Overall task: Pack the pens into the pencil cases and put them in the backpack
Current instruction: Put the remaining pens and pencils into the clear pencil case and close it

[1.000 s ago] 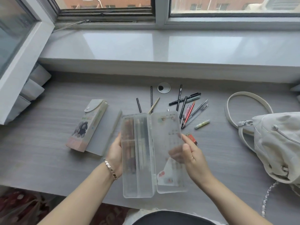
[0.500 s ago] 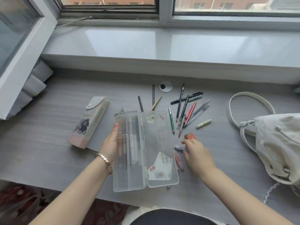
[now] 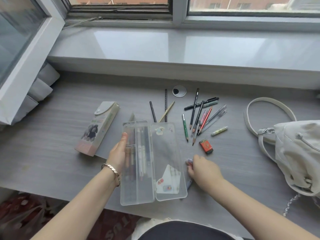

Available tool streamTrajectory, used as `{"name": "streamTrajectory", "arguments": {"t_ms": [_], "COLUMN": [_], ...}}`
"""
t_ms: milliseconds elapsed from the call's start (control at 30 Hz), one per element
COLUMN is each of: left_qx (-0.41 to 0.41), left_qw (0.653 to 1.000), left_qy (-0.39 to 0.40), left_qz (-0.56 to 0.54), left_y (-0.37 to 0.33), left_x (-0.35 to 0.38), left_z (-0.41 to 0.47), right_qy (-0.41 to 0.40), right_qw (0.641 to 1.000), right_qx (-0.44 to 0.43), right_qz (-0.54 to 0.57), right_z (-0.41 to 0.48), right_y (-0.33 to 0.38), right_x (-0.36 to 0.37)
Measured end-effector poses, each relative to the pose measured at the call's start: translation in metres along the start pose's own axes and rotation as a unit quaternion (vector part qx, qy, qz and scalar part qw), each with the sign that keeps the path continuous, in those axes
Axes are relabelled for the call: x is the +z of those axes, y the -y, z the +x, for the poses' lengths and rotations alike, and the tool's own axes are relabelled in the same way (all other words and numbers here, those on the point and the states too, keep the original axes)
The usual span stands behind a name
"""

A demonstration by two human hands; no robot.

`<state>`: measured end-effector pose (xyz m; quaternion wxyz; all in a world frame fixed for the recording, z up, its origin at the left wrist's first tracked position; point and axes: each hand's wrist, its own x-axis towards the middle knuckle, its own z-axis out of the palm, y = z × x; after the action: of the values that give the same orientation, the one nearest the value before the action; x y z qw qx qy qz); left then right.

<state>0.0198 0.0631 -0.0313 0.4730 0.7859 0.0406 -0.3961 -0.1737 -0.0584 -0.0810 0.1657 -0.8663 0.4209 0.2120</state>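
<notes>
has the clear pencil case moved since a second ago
Yes. The clear pencil case has come down onto the desk; earlier it covered the pencil tips, and now it lies nearer the person, beside the standing carton case.

My open clear pencil case (image 3: 152,161) fills the middle of the tabletop (image 3: 52,161). To its left stands a printed case (image 3: 97,128), with bare room near and left of it. To the far right the loose pens (image 3: 202,116) and an eraser (image 3: 206,146) block the way, and the backpack (image 3: 297,153) closes the right edge. Between eraser and backpack the surface is free.
</notes>
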Motion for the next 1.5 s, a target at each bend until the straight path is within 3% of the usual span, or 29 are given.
{"name": "streamTrajectory", "arguments": {"t_ms": [100, 200, 300, 400, 500, 567, 667, 733, 800, 867, 1067, 1267, 1400, 1500], "left_qx": [0.004, 0.006, 0.002, 0.003, 0.009, 0.015, 0.021, 0.016, 0.009, 0.019, 0.095, 0.133, 0.13, 0.137], "left_qw": [1.0, 1.0, 1.0, 1.0, 1.0, 1.0, 1.0, 1.0, 0.999, 0.998, 0.991, 0.984, 0.983, 0.983], "left_qy": [0.008, 0.01, 0.005, 0.005, 0.013, 0.007, 0.0, 0.009, 0.034, 0.056, 0.089, 0.111, 0.117, 0.11], "left_qz": [0.0, -0.001, 0.006, 0.01, 0.008, 0.007, 0.0, -0.012, -0.011, -0.014, 0.013, 0.038, 0.054, 0.051], "left_y": [0.0, 0.0, -0.002, -0.003, -0.002, 0.0, 0.005, 0.01, 0.014, 0.017, 0.019, 0.018, 0.018, 0.019], "left_x": [0.003, 0.0, -0.005, -0.006, -0.004, -0.002, 0.004, 0.011, 0.022, 0.037, 0.076, 0.09, 0.09, 0.091], "left_z": [0.0, 0.003, 0.006, 0.005, 0.002, 0.0, -0.004, -0.01, -0.015, -0.021, -0.039, -0.061, -0.066, -0.067], "right_qy": [-0.005, 0.018, 0.025, 0.051, 0.07, 0.064, -0.024, -0.125, -0.201, -0.21, -0.151, -0.236, -0.213, -0.238], "right_qw": [0.999, 0.989, 0.97, 0.954, 0.956, 0.974, 0.996, 0.972, 0.922, 0.9, 0.935, 0.948, 0.91, 0.897], "right_qx": [-0.032, -0.137, -0.241, -0.286, -0.266, -0.202, -0.07, -0.031, -0.049, -0.08, -0.069, -0.053, -0.058, -0.081], "right_qz": [0.021, 0.052, 0.0, -0.068, -0.098, -0.075, 0.043, 0.197, 0.327, 0.373, 0.314, 0.207, 0.352, 0.364], "right_z": [0.0, -0.009, -0.018, -0.019, -0.015, -0.012, -0.013, -0.019, -0.029, -0.038, -0.036, -0.035, -0.042, -0.045], "right_y": [-0.008, -0.022, -0.032, -0.028, -0.02, -0.024, -0.034, -0.035, -0.02, 0.004, 0.042, 0.033, 0.028, 0.03], "right_x": [-0.004, -0.008, -0.006, 0.0, 0.007, 0.003, -0.026, -0.05, -0.073, -0.091, -0.089, -0.076, -0.081, -0.083]}}
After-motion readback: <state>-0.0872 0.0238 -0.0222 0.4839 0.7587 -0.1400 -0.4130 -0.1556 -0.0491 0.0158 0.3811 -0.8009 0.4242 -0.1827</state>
